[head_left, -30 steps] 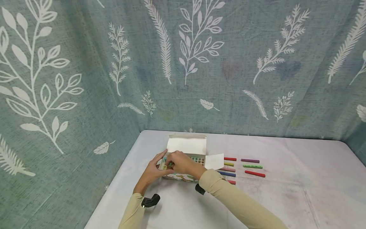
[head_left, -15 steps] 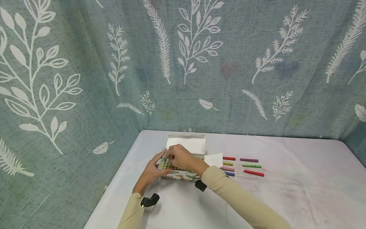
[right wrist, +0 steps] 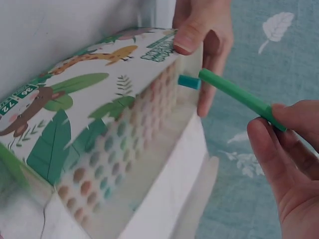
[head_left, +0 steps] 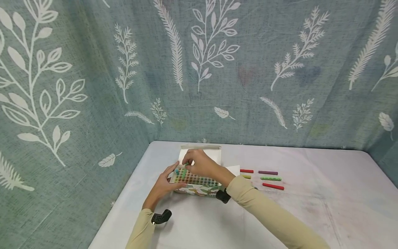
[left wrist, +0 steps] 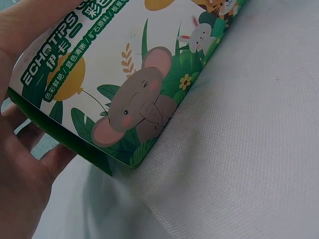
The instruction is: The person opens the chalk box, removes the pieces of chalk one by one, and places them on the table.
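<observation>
A white cardboard box [head_left: 202, 191] printed with jungle animals stands on the table with its lid folded back. Rows of coloured chalk ends [right wrist: 107, 144] fill its inside. At the box's left end, my left hand [head_left: 161, 185] grips the sides, thumb on the front panel. Between thumb and fingers of my right hand [head_left: 202, 166] is a green chalk stick [right wrist: 241, 95], held by its upper end above the rows. In the right wrist view its whole length shows, out of the box. A teal chalk stick [right wrist: 189, 82] pokes up from the corner beside my left hand.
Right of the box, loose sticks lie on the white cloth: a purple one [head_left: 268, 172], a speckled green one [head_left: 271, 178], a red one [head_left: 273, 186], and others partly behind my right arm. A patterned curtain [head_left: 199, 114] hangs behind the table.
My right hand has risen from the rows, drawing the green chalk stick upward out of the box. My left hand stays on the box. The head view has shifted slightly.
</observation>
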`<state>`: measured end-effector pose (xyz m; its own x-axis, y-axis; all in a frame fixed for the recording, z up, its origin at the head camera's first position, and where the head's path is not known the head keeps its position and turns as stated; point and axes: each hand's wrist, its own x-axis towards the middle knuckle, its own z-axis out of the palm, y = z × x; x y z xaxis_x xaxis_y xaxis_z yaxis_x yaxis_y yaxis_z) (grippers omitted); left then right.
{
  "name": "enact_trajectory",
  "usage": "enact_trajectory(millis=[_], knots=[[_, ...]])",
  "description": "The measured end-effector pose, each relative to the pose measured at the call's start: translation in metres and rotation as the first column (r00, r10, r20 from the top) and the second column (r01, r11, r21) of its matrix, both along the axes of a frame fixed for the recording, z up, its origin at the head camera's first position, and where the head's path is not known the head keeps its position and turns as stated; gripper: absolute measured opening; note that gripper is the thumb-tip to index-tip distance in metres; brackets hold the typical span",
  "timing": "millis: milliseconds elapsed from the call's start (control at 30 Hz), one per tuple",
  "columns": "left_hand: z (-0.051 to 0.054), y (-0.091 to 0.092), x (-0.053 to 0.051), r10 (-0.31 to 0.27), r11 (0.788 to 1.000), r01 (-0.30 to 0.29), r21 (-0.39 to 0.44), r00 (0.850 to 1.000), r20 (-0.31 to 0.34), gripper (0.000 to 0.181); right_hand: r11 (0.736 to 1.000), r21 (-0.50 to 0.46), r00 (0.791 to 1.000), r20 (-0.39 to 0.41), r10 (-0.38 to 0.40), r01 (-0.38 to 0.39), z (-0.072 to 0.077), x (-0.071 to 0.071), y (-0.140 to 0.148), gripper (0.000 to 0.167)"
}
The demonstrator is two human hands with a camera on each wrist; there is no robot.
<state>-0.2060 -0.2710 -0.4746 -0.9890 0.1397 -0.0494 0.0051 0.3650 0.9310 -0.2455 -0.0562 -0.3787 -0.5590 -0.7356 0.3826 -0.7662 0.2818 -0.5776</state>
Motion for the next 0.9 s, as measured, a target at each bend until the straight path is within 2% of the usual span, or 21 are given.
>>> enact_trajectory(millis=[133, 267, 467, 700, 767, 900], knots=[[-0.014, -0.004, -0.006, 0.024, 1.000, -0.024, -0.008, 1.000, -0.001, 0.093, 1.000, -0.015, 1.000, -0.020, -0.008, 0.008, 0.003, 0.001, 0.007, 0.013], [-0.019, -0.004, -0.008, 0.031, 0.999, -0.032, -0.016, 0.999, -0.026, 0.092, 0.999, -0.028, 0.999, -0.033, -0.020, 0.020, 0.006, 0.002, 0.015, 0.012], [-0.017, -0.003, -0.007, 0.024, 0.999, -0.025, -0.028, 0.999, -0.040, 0.092, 0.999, -0.045, 0.998, -0.045, -0.033, 0.031, 0.010, 0.002, 0.026, 0.009], [0.001, 0.001, 0.001, -0.007, 1.000, 0.007, 0.011, 1.000, -0.014, 0.093, 0.996, -0.076, 0.998, -0.016, -0.054, 0.053, 0.011, 0.002, 0.038, 0.007], [0.000, 0.001, 0.000, -0.006, 1.000, 0.006, 0.004, 1.000, -0.018, 0.092, 0.995, -0.081, 0.998, -0.019, -0.066, 0.065, 0.012, 0.003, 0.042, 0.006], [-0.013, -0.003, -0.006, 0.019, 1.000, -0.019, -0.021, 1.000, -0.020, 0.093, 0.992, -0.095, 0.997, -0.013, -0.082, 0.081, 0.013, 0.004, 0.050, 0.006]])
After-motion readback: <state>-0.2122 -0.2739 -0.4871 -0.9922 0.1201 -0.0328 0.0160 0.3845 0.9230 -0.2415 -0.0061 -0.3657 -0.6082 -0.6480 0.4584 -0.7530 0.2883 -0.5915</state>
